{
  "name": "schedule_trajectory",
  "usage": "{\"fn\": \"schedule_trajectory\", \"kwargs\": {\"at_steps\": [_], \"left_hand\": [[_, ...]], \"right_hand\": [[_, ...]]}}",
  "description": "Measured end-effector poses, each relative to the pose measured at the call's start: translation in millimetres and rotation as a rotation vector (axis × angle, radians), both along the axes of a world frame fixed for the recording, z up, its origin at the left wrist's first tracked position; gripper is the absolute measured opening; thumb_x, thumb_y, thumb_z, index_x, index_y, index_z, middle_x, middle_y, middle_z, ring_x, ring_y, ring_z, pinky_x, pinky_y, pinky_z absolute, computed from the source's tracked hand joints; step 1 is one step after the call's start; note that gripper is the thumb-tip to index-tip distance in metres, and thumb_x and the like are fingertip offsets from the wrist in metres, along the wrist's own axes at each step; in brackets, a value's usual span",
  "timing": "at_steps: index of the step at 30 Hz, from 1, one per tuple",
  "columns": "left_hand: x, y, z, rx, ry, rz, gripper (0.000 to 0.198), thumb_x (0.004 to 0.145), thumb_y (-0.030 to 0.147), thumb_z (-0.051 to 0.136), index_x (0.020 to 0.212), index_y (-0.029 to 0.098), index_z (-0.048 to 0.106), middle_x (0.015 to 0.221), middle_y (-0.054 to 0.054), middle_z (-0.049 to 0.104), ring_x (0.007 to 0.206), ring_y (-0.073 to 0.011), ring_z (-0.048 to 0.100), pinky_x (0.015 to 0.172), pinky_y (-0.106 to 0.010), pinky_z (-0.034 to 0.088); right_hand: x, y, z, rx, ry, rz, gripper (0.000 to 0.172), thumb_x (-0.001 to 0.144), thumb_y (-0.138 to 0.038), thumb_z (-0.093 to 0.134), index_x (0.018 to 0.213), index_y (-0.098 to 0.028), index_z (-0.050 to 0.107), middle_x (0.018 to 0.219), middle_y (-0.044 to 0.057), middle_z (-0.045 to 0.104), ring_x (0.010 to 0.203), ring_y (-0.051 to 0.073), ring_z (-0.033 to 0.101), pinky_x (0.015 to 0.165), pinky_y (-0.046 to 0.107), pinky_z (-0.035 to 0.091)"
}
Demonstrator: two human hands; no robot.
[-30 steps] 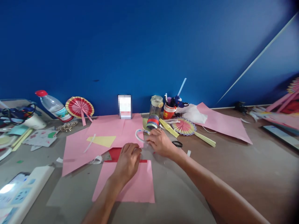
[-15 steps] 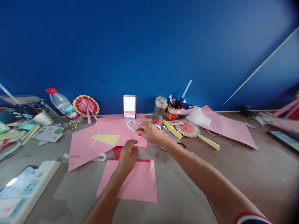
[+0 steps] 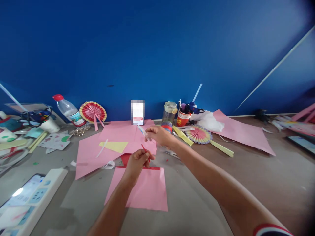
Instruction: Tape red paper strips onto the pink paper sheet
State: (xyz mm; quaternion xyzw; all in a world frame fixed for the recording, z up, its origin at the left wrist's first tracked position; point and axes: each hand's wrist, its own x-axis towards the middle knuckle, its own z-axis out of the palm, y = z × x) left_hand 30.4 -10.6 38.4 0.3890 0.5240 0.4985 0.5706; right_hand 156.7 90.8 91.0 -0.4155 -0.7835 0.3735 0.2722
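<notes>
My left hand (image 3: 138, 163) is closed, pinching a thin red strip (image 3: 143, 148) between thumb and fingers. Just beyond it, my right hand (image 3: 159, 135) grips a white tape roll (image 3: 141, 129), turned nearly edge-on. Below the left hand lies a pink paper sheet (image 3: 147, 193) with a red band (image 3: 155, 168) along its far edge. A piece of red paper (image 3: 125, 158) shows beside the left hand, partly covered. Behind both hands spread larger pink sheets (image 3: 86, 154), bearing a yellow paper piece (image 3: 115, 147) and a narrow white strip (image 3: 102, 148).
A phone (image 3: 138, 113) stands against the blue wall. Along the back are a bottle (image 3: 70, 111), a red paper fan (image 3: 93, 111), a clear cup (image 3: 169, 111), a red cup of tools (image 3: 183, 118) and another fan (image 3: 199, 135). A power strip (image 3: 36, 200) lies front left.
The tape roll has turned from a visible ring to nearly edge-on in my right hand. The red strip now stands out from my left hand's fingers. The view has shifted slightly.
</notes>
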Motion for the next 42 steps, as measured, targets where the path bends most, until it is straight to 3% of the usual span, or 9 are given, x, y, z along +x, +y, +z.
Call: {"fn": "schedule_trajectory", "kwargs": {"at_steps": [4, 11, 15, 18, 23, 27, 33, 39, 42], "left_hand": [[-2.8, 1.5, -3.0, -0.036, -0.084, -0.002, 0.027, 0.068, 0.038, 0.070, 0.077, 0.015, 0.059, 0.070, -0.003, 0.069, 0.044, -0.0062, 0.047, 0.051, -0.022, 0.040], [-2.0, 2.3, -4.0, -0.050, -0.164, 0.057, 0.031, 0.065, 0.037, 0.074, 0.079, 0.014, 0.058, 0.075, -0.005, 0.071, 0.042, -0.0045, 0.046, 0.049, -0.021, 0.037], [-1.1, 3.4, -4.8, -0.044, -0.235, 0.116, 0.031, 0.065, 0.036, 0.075, 0.080, 0.016, 0.057, 0.074, -0.003, 0.071, 0.041, -0.0044, 0.047, 0.048, -0.020, 0.038], [2.2, 2.8, -5.8, -0.028, -0.299, 0.144, 0.032, 0.064, 0.035, 0.076, 0.082, 0.017, 0.057, 0.072, 0.000, 0.069, 0.044, -0.0049, 0.049, 0.049, -0.020, 0.039], [12.5, -2.0, -6.3, -0.022, -0.367, 0.120, 0.031, 0.065, 0.034, 0.078, 0.083, 0.018, 0.058, 0.077, -0.002, 0.071, 0.046, -0.0046, 0.050, 0.049, -0.019, 0.040], [15.3, -4.1, -6.9, -0.017, -0.362, 0.108, 0.031, 0.065, 0.036, 0.077, 0.082, 0.018, 0.057, 0.082, -0.002, 0.072, 0.044, -0.0028, 0.046, 0.050, -0.020, 0.042], [15.3, -2.2, -12.3, 0.000, -0.176, 0.109, 0.029, 0.069, 0.041, 0.071, 0.082, 0.018, 0.057, 0.088, -0.004, 0.071, 0.046, -0.0046, 0.048, 0.052, -0.022, 0.043], [18.4, -4.6, -17.9, 0.069, 0.271, 0.074, 0.015, 0.074, 0.034, 0.063, 0.073, 0.019, 0.061, 0.058, 0.004, 0.055, 0.053, -0.0109, 0.052, 0.052, -0.021, 0.039], [16.8, -6.1, -16.5, 0.140, 0.475, 0.009, 0.011, 0.076, 0.029, 0.057, 0.068, 0.020, 0.059, 0.061, 0.003, 0.055, 0.059, -0.0128, 0.052, 0.056, -0.023, 0.039]], "right_hand": [[3.0, 15.0, -7.4, 0.055, -0.081, -0.001, 0.017, 0.081, -0.019, 0.049, 0.075, -0.017, 0.065, 0.070, 0.000, 0.066, 0.062, 0.012, 0.055, 0.060, 0.022, 0.039], [-1.5, 11.5, -22.6, 0.143, -0.143, -0.048, 0.017, 0.078, -0.012, 0.054, 0.090, -0.016, 0.066, 0.102, 0.010, 0.065, 0.101, 0.022, 0.054, 0.089, 0.033, 0.036], [13.6, -19.1, -21.2, 0.036, -0.098, -0.047, 0.029, 0.091, -0.029, 0.039, 0.085, -0.015, 0.064, 0.079, 0.004, 0.065, 0.074, 0.015, 0.057, 0.067, 0.025, 0.042], [24.1, -47.6, -27.8, -0.080, -0.085, -0.004, 0.022, 0.083, -0.034, 0.053, 0.074, -0.017, 0.064, 0.066, -0.001, 0.062, 0.062, 0.011, 0.055, 0.056, 0.021, 0.039], [24.5, -73.8, -49.0, -0.356, 0.133, -0.067, 0.017, 0.077, -0.030, 0.055, 0.071, -0.015, 0.062, 0.064, -0.001, 0.060, 0.059, 0.010, 0.051, 0.055, 0.021, 0.038], [33.0, -76.0, -53.5, -0.381, 0.200, -0.090, 0.019, 0.078, -0.029, 0.052, 0.066, -0.015, 0.057, 0.061, -0.002, 0.055, 0.057, 0.009, 0.046, 0.054, 0.021, 0.037], [66.1, -80.8, -54.3, -0.367, 0.121, -0.074, 0.018, 0.076, -0.027, 0.054, 0.061, -0.016, 0.054, 0.055, -0.005, 0.046, 0.054, 0.009, 0.040, 0.050, 0.021, 0.030], [87.6, -84.6, -61.3, -0.271, -0.041, -0.122, 0.016, 0.076, -0.023, 0.053, 0.061, -0.017, 0.054, 0.054, -0.006, 0.043, 0.053, 0.009, 0.038, 0.049, 0.021, 0.026], [94.4, -84.1, -61.0, -0.189, -0.101, -0.122, 0.016, 0.077, -0.021, 0.051, 0.061, -0.017, 0.054, 0.055, -0.005, 0.044, 0.054, 0.009, 0.039, 0.051, 0.021, 0.027]]}}
